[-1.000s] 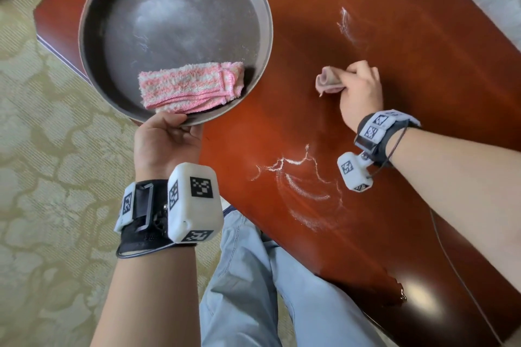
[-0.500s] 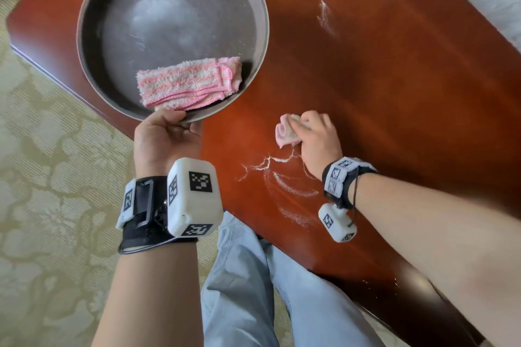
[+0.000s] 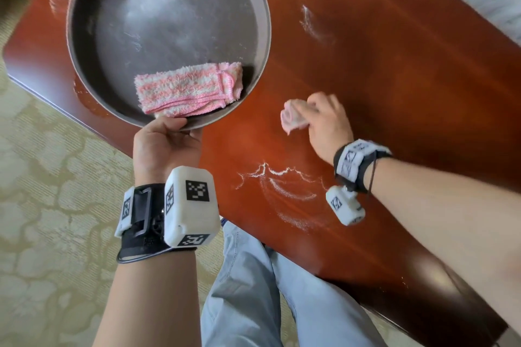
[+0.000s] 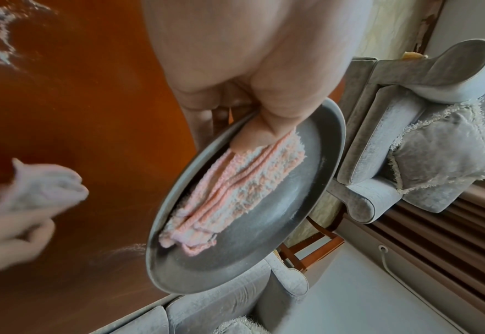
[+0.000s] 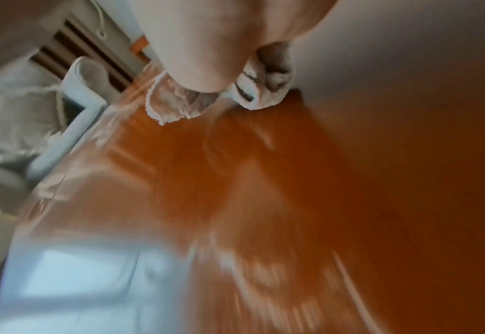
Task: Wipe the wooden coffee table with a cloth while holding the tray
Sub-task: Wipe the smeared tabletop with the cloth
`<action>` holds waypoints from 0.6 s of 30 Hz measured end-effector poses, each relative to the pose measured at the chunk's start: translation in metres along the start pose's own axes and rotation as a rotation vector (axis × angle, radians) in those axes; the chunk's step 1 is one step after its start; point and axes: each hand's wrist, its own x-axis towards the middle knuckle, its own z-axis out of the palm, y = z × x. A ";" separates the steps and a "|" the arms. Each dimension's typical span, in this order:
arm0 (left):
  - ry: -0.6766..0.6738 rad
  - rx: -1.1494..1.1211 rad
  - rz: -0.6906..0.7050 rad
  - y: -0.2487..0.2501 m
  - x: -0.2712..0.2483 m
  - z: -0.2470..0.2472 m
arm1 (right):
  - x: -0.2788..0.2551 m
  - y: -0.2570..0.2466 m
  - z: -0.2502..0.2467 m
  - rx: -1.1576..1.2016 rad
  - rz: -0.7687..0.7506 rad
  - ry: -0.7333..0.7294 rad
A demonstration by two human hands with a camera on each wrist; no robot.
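Two hands are at work over the table [image 3: 380, 70]. At about 7 o'clock in the head view the left hand [image 3: 166, 146] grips the near rim of the tray [image 3: 84, 8]: the thumb lies over the rim and presses the end of the folded towel [image 3: 189, 89] inside, while the other fingers [image 4: 195, 106] curl under the tray's edge (the left wrist view shows this plainly). That pink-and-white towel lies against the tray's near wall; the rest of the tray floor is bare and dusted pale. Whether the tray touches the table I cannot tell, though its tilt in the wrist view suggests it is held up.

At about 3 o'clock from the tray, the right hand [image 3: 328, 124] is closed round a bunched cloth [image 3: 291, 118], fingers curled over it, the cloth pressed onto the table. Part of it bulges out toward the tray, apart from the rim.

White streaks [image 3: 279, 180] lie on the table at 6 o'clock from the cloth, near the front edge; more smears [image 3: 313, 27] sit at 12 o'clock. The table's near-left edge runs under the tray, so the tray overhangs the carpet [image 3: 42, 177] there. Open wood stretches from 12 to 4 o'clock of the right hand. Jeans-clad legs [image 3: 253, 290] stand close against the near edge.
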 end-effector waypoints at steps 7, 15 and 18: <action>0.043 -0.024 0.003 0.008 0.007 -0.003 | 0.081 0.001 -0.003 -0.072 0.164 0.016; 0.076 -0.047 0.021 0.013 0.011 -0.005 | 0.066 -0.045 0.025 -0.039 -0.014 -0.173; 0.064 -0.048 0.005 0.012 0.009 0.002 | 0.028 -0.056 0.037 0.001 -0.170 -0.229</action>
